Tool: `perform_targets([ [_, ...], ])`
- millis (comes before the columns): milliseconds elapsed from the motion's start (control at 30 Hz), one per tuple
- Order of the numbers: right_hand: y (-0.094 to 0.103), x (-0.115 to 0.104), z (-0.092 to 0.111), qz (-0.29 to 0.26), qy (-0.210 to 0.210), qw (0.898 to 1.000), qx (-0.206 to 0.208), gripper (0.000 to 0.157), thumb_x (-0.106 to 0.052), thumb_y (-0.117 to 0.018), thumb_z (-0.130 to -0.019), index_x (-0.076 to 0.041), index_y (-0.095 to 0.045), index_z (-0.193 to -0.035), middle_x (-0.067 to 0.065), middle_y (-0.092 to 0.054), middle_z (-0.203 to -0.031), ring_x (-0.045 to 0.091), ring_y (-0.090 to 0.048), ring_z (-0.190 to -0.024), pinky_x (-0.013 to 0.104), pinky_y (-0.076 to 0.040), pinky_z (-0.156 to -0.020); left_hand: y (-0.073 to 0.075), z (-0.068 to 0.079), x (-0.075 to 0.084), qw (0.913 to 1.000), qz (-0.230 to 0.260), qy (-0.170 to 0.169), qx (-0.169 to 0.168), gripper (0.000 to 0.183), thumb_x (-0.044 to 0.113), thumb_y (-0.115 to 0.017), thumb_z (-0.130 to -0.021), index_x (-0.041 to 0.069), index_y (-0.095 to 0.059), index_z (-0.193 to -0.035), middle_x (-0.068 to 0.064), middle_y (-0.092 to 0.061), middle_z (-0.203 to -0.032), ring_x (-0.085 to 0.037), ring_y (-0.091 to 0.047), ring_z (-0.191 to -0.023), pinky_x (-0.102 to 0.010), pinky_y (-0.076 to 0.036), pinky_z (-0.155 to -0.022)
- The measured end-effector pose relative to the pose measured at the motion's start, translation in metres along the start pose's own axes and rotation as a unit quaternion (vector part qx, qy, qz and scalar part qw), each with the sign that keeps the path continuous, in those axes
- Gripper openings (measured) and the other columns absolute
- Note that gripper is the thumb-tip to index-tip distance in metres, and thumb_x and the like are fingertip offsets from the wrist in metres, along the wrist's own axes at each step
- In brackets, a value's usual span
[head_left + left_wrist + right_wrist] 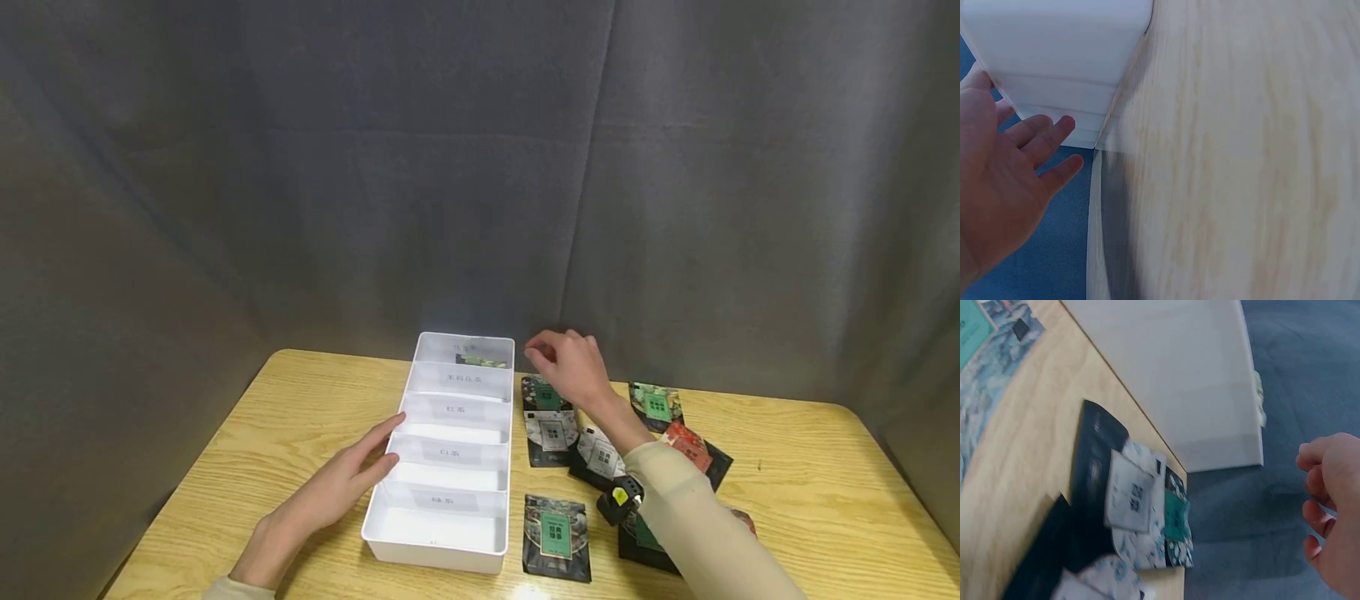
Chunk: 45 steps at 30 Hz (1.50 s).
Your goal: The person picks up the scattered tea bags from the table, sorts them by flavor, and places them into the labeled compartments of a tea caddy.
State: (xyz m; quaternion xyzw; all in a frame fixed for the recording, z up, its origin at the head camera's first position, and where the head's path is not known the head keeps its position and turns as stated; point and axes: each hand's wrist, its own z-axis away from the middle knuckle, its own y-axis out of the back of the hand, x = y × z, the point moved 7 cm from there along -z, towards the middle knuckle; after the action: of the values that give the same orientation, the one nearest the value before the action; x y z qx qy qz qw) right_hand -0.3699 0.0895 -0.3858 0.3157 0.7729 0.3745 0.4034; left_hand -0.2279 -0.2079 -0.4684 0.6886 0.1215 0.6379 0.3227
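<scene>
A long white divided box (435, 550) has paper labels on its compartments, and a green-and-black tea packet (482, 361) lies in the rearmost one. My left hand (341, 483) is at the box's left side, fingertips and thumb at the rim; in the left wrist view its fingers extend loosely along the outer wall. My right hand (573, 367) hovers beside the box's back right corner, above a dark packet with a green label (547, 394). Its fingers are loosely curled with nothing between them, as the right wrist view also shows.
Right of the box lie a white-labelled packet (553, 433), another white one (600, 457) and a green-labelled one (555, 537) nearer the front. Further right are a yellow-green packet (656, 406) and a red one (687, 446). My right sleeve covers part of this group. A grey curtain (450, 208) hangs behind the table.
</scene>
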Motion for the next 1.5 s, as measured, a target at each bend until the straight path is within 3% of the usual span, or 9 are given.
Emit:
perform_targets([
  [200,0.011,0.019,0.005,0.004,-0.022,1.0,-0.005,0.018,-0.029,-0.065,-0.097,-0.016,-0.077,-0.101,0.0,-0.064,-0.073,0.017,-0.048,-0.068,0.032,-0.033,-0.069,0.001,-0.002,0.001,0.9999,-0.007,-0.007,0.004,0.058,0.051,-0.046,-0.103,0.04,-0.025,-0.156,-0.005,-0.03,-0.162,-0.029,-0.04,-0.144,-0.05,-0.033,-0.118],
  [533,0.016,0.057,0.026,0.031,-0.022,0.999,-0.017,0.016,-0.028,-0.068,-0.095,-0.015,-0.076,-0.1,-0.002,-0.067,-0.074,0.013,-0.052,-0.064,0.032,-0.041,-0.063,-0.002,-0.003,-0.002,1.0,0.003,0.0,0.001,0.056,0.046,-0.048,-0.104,0.041,-0.026,-0.155,-0.004,-0.03,-0.162,-0.028,-0.039,-0.144,-0.048,-0.033,-0.118],
  [867,0.025,0.096,0.043,0.017,-0.071,0.997,-0.031,0.019,-0.027,-0.067,-0.096,-0.011,-0.075,-0.1,-0.001,-0.065,-0.069,0.012,-0.049,-0.054,0.028,-0.038,-0.052,-0.001,-0.003,-0.002,1.0,0.004,-0.003,0.008,0.055,0.044,-0.047,-0.104,0.041,-0.026,-0.155,-0.004,-0.03,-0.162,-0.029,-0.04,-0.144,-0.049,-0.033,-0.118],
  [1133,0.027,0.125,0.056,0.035,-0.085,0.994,-0.05,0.019,-0.027,-0.067,-0.095,-0.01,-0.074,-0.104,0.003,-0.07,-0.079,0.011,-0.055,-0.061,0.027,-0.041,-0.056,0.001,-0.002,-0.004,0.9999,0.007,0.004,0.008,0.055,0.047,-0.048,-0.103,0.043,-0.027,-0.154,-0.003,-0.032,-0.161,-0.026,-0.04,-0.144,-0.049,-0.033,-0.118],
  [1500,0.032,0.162,0.071,0.05,-0.116,0.989,-0.074,0.025,-0.026,-0.065,-0.096,-0.006,-0.071,-0.11,0.006,-0.066,-0.081,0.015,-0.051,-0.061,0.028,-0.037,-0.054,0.0,-0.002,-0.005,0.9999,0.013,0.008,0.004,0.055,0.048,-0.048,-0.103,0.044,-0.026,-0.154,0.0,-0.03,-0.162,-0.025,-0.037,-0.145,-0.048,-0.031,-0.119],
])
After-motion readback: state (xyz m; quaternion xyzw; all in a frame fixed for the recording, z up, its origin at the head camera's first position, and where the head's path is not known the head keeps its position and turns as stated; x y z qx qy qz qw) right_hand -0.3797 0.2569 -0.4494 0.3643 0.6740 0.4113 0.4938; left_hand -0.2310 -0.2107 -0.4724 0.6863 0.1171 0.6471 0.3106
